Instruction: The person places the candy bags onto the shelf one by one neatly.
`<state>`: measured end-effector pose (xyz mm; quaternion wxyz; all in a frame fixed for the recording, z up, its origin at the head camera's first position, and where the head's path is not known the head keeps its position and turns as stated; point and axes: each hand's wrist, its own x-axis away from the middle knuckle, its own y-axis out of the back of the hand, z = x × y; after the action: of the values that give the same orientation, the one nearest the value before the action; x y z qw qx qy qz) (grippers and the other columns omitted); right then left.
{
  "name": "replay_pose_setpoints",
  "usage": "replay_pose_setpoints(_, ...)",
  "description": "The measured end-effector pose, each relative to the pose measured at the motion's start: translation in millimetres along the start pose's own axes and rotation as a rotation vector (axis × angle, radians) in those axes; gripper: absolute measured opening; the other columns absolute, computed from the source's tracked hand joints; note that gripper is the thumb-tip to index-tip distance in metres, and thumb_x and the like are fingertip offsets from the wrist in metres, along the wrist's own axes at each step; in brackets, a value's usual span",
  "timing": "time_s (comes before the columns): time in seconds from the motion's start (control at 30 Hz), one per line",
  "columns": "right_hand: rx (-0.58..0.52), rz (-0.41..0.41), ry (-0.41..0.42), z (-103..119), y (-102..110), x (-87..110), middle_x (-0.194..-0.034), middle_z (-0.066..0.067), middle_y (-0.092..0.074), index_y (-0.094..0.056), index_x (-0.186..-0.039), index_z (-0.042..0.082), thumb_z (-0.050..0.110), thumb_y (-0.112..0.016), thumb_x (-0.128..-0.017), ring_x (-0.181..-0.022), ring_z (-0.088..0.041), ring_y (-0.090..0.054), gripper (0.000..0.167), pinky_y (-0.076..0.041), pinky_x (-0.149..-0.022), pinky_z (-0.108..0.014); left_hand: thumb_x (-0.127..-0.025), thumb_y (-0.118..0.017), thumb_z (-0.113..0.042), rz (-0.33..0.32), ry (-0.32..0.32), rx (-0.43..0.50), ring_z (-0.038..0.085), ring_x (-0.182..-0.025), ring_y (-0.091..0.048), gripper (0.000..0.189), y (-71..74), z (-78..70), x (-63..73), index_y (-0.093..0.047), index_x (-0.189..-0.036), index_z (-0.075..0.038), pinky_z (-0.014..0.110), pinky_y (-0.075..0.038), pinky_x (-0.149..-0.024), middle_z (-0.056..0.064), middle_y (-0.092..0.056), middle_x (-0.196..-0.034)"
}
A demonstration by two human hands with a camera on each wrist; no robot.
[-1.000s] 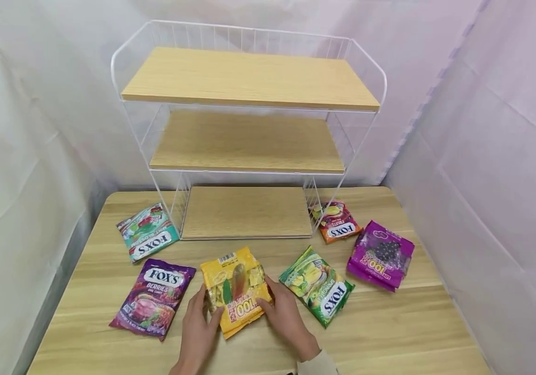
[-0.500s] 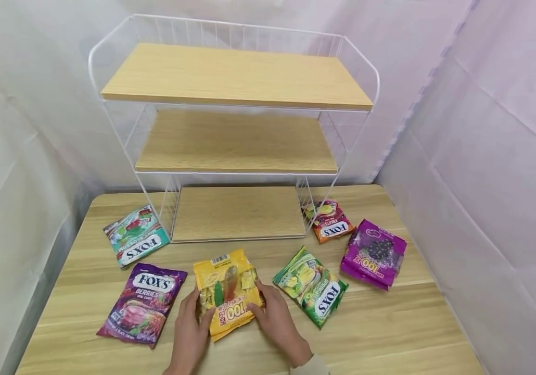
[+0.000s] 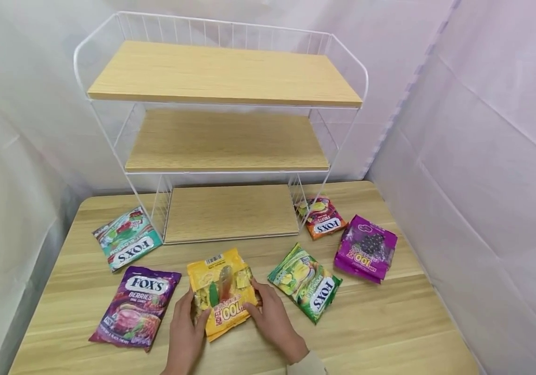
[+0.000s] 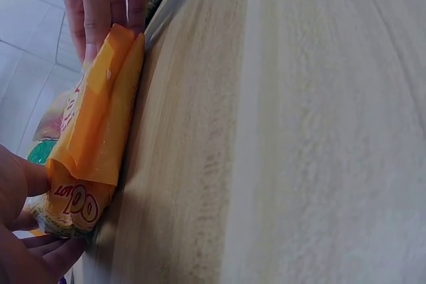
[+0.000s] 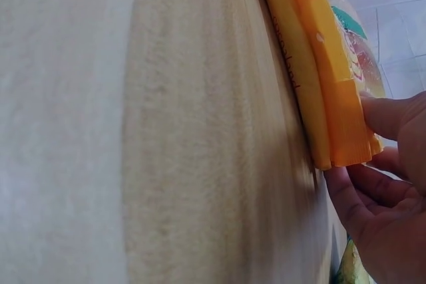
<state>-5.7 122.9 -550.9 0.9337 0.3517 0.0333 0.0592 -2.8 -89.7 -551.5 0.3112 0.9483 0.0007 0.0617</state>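
A yellow candy bag [image 3: 223, 294] with a mango picture and "100" print lies on the table near its front, its lettering upside down in the head view. My left hand [image 3: 186, 328] holds the bag's left edge, thumb on top and fingers underneath. On the opposite edge my right hand [image 3: 271, 319] grips it the same way, as the right wrist view shows with the thumb [image 5: 386, 116] over the bag. Closest to my left hand is a purple Fox's Berries bag [image 3: 137, 307]; a green Fox's bag [image 3: 305, 281] lies just beyond my right hand.
Behind stands a white wire rack with three wooden shelves, the top [image 3: 226, 73], middle [image 3: 228, 140] and bottom [image 3: 230, 213]. A teal Fox's bag [image 3: 127, 237] lies at its left foot. To its right are an orange-red Fox's bag [image 3: 321, 216] and a purple grape-picture bag [image 3: 365, 247].
The head view has turned slightly, so the whole scene sits further left in it. Both hands keep their hold on the yellow candy bag, which stays in about the same spot on the table.
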Motion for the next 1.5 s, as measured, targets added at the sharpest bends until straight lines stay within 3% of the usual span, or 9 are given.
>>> replay_pose_setpoints(0.3, 0.012, -0.008, -0.031, 1, -1, 4.4, -0.13, -0.011, -0.052, -0.042, -0.143, 0.005, 0.03, -0.063, -0.092, -0.118, -0.024, -0.05, 0.06, -0.046, -0.095, -0.04, -0.092, -0.064, -0.011, -0.025, 0.023, 0.066, 0.044, -0.129, -0.036, 0.068, -2.5, -3.2, 5.6, -0.027, -0.147, 0.005, 0.053, -0.034, -0.104, 0.028, -0.036, -0.14)
replay_pose_setpoints(0.53, -0.05, -0.047, -0.045, 4, -7, 4.6, -0.117, -0.007, -0.055, -0.041, -0.142, 0.003, 0.03, -0.063, -0.092, -0.101, -0.017, -0.052, 0.061, -0.05, -0.076, -0.026, -0.088, -0.068, -0.007, -0.091, -0.033, 0.105, 0.038, -0.12, -0.048, 0.067, 0.7, 1.9, -0.6, -0.034, -0.145, 0.004, 0.046, -0.044, -0.097, 0.026, -0.045, -0.136)
replay_pose_setpoints(0.77, -0.114, -0.051, -0.114, 6, -13, 9.1, -0.113, -0.004, -0.053, -0.04, -0.143, 0.005, 0.028, -0.066, -0.091, -0.1, -0.015, -0.051, 0.063, -0.051, -0.074, -0.021, -0.088, -0.068, -0.006, -0.029, -0.018, 0.147, 0.035, -0.122, -0.049, 0.068, 5.1, 6.0, -4.9, -0.034, -0.146, 0.0, 0.04, -0.044, -0.098, 0.022, -0.048, -0.135)
replay_pose_setpoints(0.97, -0.162, -0.061, -0.125, 8, -13, 6.9, -0.116, -0.004, -0.052, -0.038, -0.144, 0.005, 0.026, -0.068, -0.09, -0.102, -0.016, -0.051, 0.065, -0.052, -0.076, -0.022, -0.089, -0.067, -0.008, -0.003, -0.043, 0.141, 0.036, -0.123, -0.048, 0.066, 10.8, 7.2, -9.9, -0.035, -0.146, -0.002, 0.042, -0.043, -0.099, 0.021, -0.045, -0.139)
replay_pose_setpoints(1.13, -0.181, -0.055, -0.114, 7, -10, 4.3, -0.119, -0.006, -0.052, -0.033, -0.146, 0.001, 0.025, -0.068, -0.09, -0.1, -0.017, -0.051, 0.071, -0.052, -0.074, -0.022, -0.089, -0.068, -0.009, 0.001, -0.043, 0.129, 0.037, -0.123, -0.048, 0.066, 10.2, 8.4, -14.3, -0.036, -0.146, -0.003, 0.044, -0.043, -0.099, 0.021, -0.045, -0.139)
replay_pose_setpoints(1.37, -0.21, -0.01, -0.15, 8, -8, 0.6, -0.109, -0.003, -0.049, -0.029, -0.148, -0.001, 0.026, -0.068, -0.09, -0.096, -0.017, -0.048, 0.075, -0.052, -0.07, -0.021, -0.089, -0.067, -0.008, 0.019, -0.036, 0.129, 0.037, -0.121, -0.05, 0.065, 12.5, 10.1, -18.6, -0.037, -0.146, -0.003, 0.045, -0.043, -0.099, 0.022, -0.045, -0.14)
replay_pose_setpoints(1.5, -0.222, -0.027, -0.132, 8, -8, -4.4, -0.114, -0.008, -0.049, -0.03, -0.147, 0.0, 0.026, -0.066, -0.091, -0.099, -0.02, -0.05, 0.071, -0.053, -0.07, -0.02, -0.088, -0.068, -0.008, 0.005, -0.038, 0.129, 0.036, -0.121, -0.05, 0.066, 15.6, 10.5, -18.7, -0.037, -0.146, -0.004, 0.045, -0.044, -0.098, 0.021, -0.045, -0.139)
